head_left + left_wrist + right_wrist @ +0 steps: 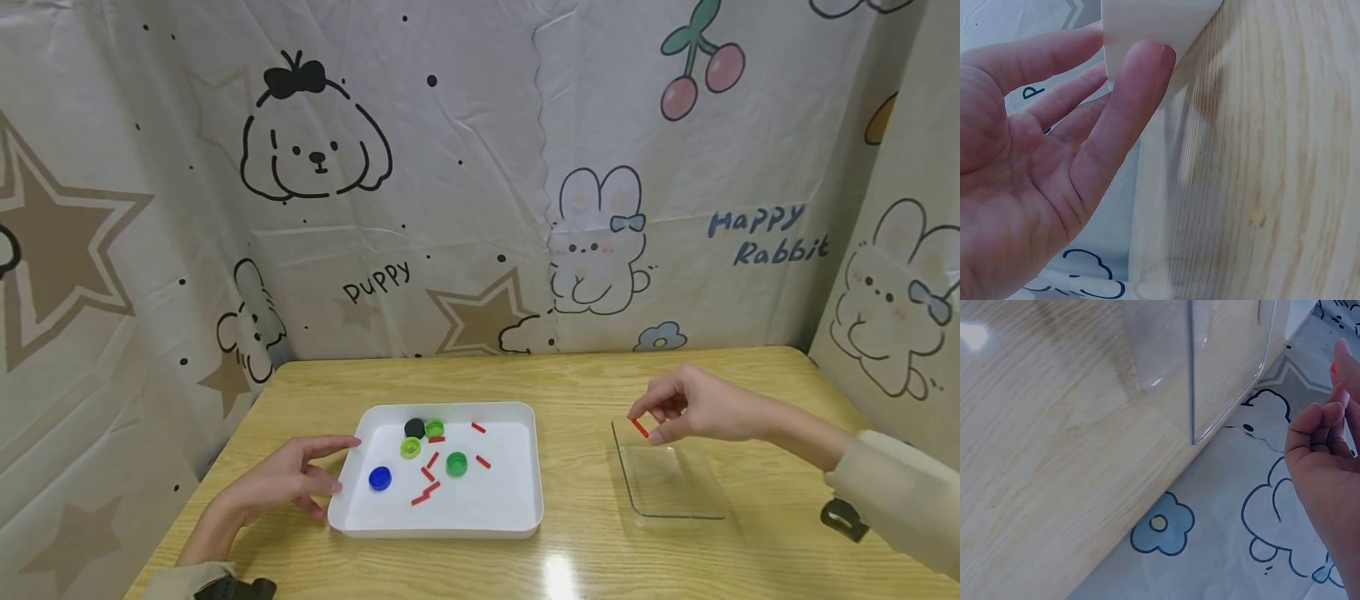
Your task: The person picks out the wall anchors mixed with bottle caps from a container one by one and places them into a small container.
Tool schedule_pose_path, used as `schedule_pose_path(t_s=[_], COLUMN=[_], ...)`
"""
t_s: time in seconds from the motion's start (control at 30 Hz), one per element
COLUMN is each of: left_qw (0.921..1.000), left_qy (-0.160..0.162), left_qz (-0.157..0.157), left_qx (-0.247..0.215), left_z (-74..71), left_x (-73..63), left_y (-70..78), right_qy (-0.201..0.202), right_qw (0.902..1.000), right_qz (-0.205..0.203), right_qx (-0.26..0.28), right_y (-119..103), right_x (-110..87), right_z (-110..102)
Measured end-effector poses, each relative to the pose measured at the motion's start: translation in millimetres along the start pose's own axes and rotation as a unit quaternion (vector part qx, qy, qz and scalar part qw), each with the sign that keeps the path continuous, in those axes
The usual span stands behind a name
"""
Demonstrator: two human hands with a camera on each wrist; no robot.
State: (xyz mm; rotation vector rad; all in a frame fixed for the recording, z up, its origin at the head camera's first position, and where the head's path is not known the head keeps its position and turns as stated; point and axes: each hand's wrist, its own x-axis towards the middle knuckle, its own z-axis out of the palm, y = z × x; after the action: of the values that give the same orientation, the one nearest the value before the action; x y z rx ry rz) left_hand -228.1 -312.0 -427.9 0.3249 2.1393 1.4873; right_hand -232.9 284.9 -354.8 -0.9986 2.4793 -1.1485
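Note:
My left hand (281, 475) touches the left wall of a white tray (510, 504) with outstretched fingers and thumb; the left wrist view shows the fingertips against the tray's outer side (1147, 22). Between thumb and index finger, my right hand (705, 408) pinches a short red stick (639, 427), tilted, over the back of a clear box (678, 517). In the right wrist view only a speck of red shows at the fingertips. Inside the tray lie several more red sticks (483, 462), a blue cap (380, 478) and a green cap (456, 464).
Towards the tray's back left are a black cap (415, 427), a yellow-green cap (410, 447) and a light green cap (434, 428). The wooden table (577, 467) ends at a printed cloth (465, 208) behind. The clear box stands right of the tray, apart from it.

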Motion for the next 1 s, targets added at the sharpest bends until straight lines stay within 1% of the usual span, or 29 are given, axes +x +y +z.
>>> schedule_pose_path(t_s=[0.17,0.33,0.47,0.73,1.0], left_qw=[1.0,1.0,0.9999,0.9998,0.9998], left_qy=[0.001,0.003,0.003,-0.002,-0.005], left_qz=[0.001,0.001,0.003,0.014,0.017], left_qx=[-0.004,-0.009,-0.012,-0.012,-0.011], left_z=[-0.1,-0.6,-1.0,-1.8,-0.4], left_x=[0.8,0.9,0.5,-1.3,-2.7], left_y=[-0.8,-1.7,-1.8,-2.9,-1.1], right_qy=[0.007,0.012,0.014,0.023,0.021], right_qw=[0.9999,0.9999,0.9999,0.9997,0.9995], right_qz=[0.002,0.002,-0.005,-0.007,0.023], right_qx=[-0.008,0.0,0.001,-0.003,0.002], right_y=[7.7,14.6,19.0,26.3,30.8], right_x=[-9.2,-16.3,-20.5,-26.3,-30.5], right_z=[-1.1,0.0,2.6,5.2,8.1])
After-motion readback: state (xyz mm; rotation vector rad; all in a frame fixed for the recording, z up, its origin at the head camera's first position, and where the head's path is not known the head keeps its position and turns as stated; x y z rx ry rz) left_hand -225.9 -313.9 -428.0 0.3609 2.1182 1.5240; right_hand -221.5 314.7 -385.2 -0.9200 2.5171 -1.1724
